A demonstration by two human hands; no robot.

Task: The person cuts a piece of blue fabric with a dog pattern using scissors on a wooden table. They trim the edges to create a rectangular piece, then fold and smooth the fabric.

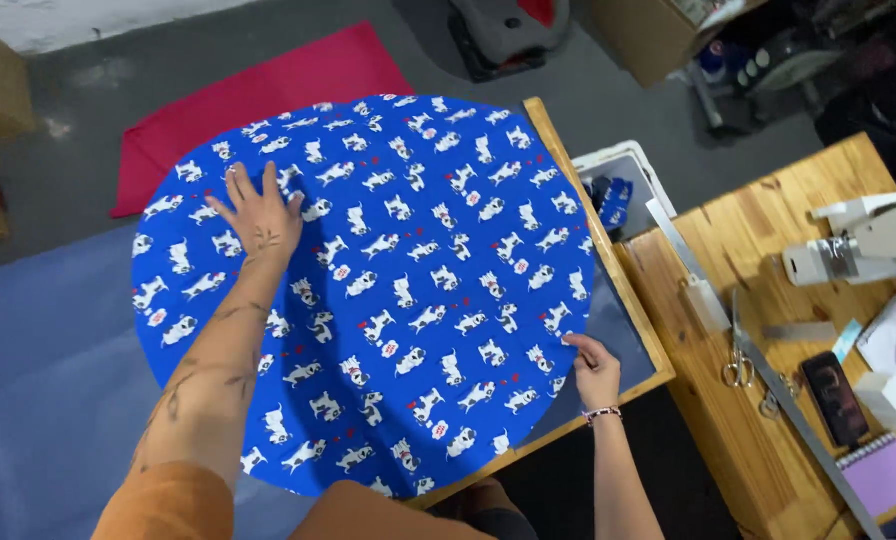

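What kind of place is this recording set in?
Most likely a small sewing workshop: a round blue printed fabric lies spread under both hands, scissors and a long metal ruler lie on the wooden table, and a white sewing machine stands at right.

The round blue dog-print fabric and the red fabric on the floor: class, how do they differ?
The round blue dog-print fabric is patterned with white dogs; the red fabric is plain. The blue one is circular and lies on the wooden-framed table; the red one has straight edges and lies on the grey floor, partly hidden. The left hand presses flat on the blue one and the right hand holds its edge; neither touches the red. Both lie flat.
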